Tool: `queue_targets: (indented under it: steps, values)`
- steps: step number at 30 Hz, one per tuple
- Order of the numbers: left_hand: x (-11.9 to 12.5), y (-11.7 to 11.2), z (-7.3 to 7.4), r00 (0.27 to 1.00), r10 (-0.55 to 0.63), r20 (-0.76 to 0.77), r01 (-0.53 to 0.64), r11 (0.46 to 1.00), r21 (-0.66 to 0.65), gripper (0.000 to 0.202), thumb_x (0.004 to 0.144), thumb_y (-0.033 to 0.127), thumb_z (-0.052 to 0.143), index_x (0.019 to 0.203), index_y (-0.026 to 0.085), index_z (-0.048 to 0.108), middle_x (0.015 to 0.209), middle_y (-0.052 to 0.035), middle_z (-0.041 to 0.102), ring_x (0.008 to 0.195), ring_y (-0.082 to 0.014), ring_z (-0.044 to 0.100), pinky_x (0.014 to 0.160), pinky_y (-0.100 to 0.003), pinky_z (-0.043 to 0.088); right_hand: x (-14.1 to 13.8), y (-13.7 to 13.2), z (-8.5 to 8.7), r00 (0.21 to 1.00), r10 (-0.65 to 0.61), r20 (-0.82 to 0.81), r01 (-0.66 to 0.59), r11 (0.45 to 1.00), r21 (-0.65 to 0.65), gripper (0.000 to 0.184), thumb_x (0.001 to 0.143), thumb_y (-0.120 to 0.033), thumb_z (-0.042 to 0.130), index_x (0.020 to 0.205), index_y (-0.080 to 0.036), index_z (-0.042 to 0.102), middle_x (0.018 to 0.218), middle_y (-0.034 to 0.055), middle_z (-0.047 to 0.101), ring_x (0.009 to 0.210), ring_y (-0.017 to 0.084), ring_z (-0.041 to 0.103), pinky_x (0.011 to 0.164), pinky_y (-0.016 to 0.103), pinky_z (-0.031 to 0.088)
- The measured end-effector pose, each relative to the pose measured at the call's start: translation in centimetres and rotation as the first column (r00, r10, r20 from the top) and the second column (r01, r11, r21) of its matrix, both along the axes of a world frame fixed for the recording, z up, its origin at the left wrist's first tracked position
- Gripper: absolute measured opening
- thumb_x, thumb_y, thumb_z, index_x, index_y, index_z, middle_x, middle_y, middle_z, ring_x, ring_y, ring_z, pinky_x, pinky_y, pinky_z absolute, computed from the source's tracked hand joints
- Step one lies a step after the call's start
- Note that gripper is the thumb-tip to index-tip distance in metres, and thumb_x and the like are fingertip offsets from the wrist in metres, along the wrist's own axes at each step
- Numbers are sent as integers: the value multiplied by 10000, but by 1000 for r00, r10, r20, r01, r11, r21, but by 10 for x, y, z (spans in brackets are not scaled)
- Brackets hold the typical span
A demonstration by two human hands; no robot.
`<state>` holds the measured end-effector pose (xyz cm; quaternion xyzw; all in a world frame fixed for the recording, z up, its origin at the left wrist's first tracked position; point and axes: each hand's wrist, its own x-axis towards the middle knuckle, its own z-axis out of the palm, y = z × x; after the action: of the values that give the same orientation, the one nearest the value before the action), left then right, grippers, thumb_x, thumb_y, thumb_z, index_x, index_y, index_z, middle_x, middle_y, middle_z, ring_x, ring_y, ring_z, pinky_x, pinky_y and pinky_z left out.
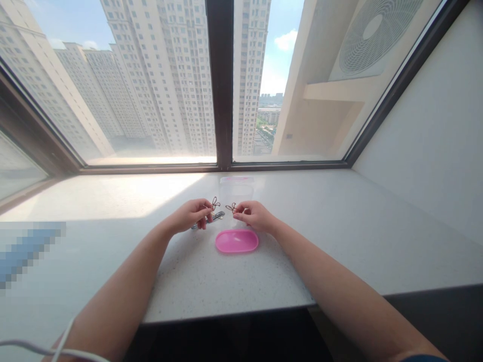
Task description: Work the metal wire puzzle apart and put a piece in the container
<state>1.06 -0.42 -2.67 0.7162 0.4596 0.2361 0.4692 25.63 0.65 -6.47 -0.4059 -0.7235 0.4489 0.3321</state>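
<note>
My left hand (198, 213) is closed, pinching a small brown looped piece (215, 203) like bent wire or thin cord. Facing it, my right hand (253, 215) pinches a similar brown looped piece (231, 207) between thumb and finger. The two pieces are a little apart. Under my left fingers lies a slim silver metallic thing (219, 215), partly hidden, its kind unclear. A pink oval tray or lid (237, 242) rests on the sill just in front of my right hand. Behind both hands stands a clear plastic box (237, 188) with a pinkish top edge.
The pale speckled windowsill (196, 291) ends at a front edge near my forearms. A dark window frame (224, 100) rises behind it, with a white wall (426, 151) on the right. A white cable (56, 350) crosses near my left forearm. A blurred blue patch (26, 251) is at left.
</note>
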Motion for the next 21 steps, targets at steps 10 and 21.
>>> queue_targets:
  steps: [10, 21]
  values:
    - [9, -1, -6, 985, -53, 165, 77, 987, -139, 254, 846, 396, 566, 902, 158, 497, 900, -97, 699, 659, -167, 680, 539, -247, 486, 1, 4, -6, 997, 10, -81, -19, 993, -114, 196, 753, -331, 643, 810, -143, 646, 514, -32, 516, 431, 86, 461, 419, 206, 362]
    - [14, -2, -14, 981, -70, 179, 102, 979, -178, 268, 835, 403, 588, 919, 162, 507, 933, -86, 692, 650, -134, 640, 532, -224, 400, -1, 1, 0, 986, -6, -164, -40, 961, -274, 95, 742, -198, 634, 787, -150, 565, 769, 63, 705, 488, 88, 558, 425, 189, 397]
